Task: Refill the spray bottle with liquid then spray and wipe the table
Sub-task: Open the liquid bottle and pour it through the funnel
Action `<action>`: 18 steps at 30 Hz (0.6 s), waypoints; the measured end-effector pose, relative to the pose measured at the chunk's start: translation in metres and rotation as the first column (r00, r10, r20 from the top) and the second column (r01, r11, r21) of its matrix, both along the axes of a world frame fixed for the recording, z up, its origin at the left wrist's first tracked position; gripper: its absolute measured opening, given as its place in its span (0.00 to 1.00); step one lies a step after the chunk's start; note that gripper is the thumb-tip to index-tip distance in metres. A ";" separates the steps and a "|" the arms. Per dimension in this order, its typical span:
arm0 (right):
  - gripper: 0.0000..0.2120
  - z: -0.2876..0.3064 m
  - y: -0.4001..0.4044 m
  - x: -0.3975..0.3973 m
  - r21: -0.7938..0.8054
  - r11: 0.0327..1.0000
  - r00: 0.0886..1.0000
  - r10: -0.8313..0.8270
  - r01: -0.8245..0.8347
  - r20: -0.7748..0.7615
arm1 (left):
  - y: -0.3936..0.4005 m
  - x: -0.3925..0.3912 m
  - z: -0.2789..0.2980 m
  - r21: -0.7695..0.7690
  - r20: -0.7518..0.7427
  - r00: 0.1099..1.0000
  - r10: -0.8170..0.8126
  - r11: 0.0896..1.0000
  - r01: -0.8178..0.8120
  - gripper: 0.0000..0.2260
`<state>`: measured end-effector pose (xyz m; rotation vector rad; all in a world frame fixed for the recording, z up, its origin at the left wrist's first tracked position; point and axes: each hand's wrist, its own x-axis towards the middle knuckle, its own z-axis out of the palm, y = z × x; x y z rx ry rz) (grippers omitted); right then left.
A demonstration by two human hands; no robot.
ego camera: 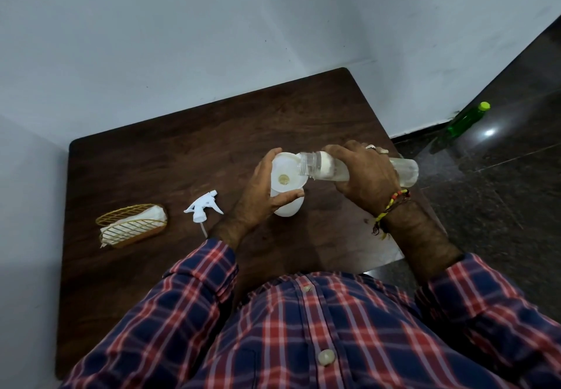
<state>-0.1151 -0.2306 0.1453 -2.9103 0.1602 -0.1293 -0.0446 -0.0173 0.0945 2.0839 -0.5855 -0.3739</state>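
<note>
A white spray bottle (288, 206) stands on the dark wooden table (170, 161) with a white funnel (283, 173) set in its neck. My left hand (261, 197) wraps around the funnel and the bottle's top. My right hand (367, 176) grips a clear plastic bottle (406, 171) tipped almost flat, its open mouth over the funnel's rim. The white trigger spray head (202, 206) lies loose on the table to the left of my left hand.
A gold wire basket (132, 226) holding white tissues sits near the table's left side. White walls close in behind and to the left. On the dark floor to the right stands a green bottle (466, 120) with a yellow-green cap.
</note>
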 end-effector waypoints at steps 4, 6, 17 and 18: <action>0.28 0.000 -0.001 0.000 0.002 1.000 1.000 0.001 -0.001 0.012 | 0.001 0.001 -0.002 0.000 0.016 1.000 0.002 1.000 -0.002 0.42; 0.28 -0.001 -0.001 0.001 0.005 1.000 1.000 0.006 -0.006 0.006 | 0.000 0.001 -0.003 -0.007 0.011 1.000 0.001 1.000 -0.001 0.42; 0.29 -0.007 -0.003 0.001 0.045 0.999 1.000 0.003 -0.003 -0.002 | 0.002 0.001 -0.002 -0.011 0.002 1.000 0.003 1.000 -0.003 0.42; 0.28 -0.008 -0.003 0.001 0.058 0.998 1.000 0.000 0.000 -0.006 | 0.002 0.001 -0.002 -0.011 -0.002 1.000 0.001 1.000 -0.001 0.42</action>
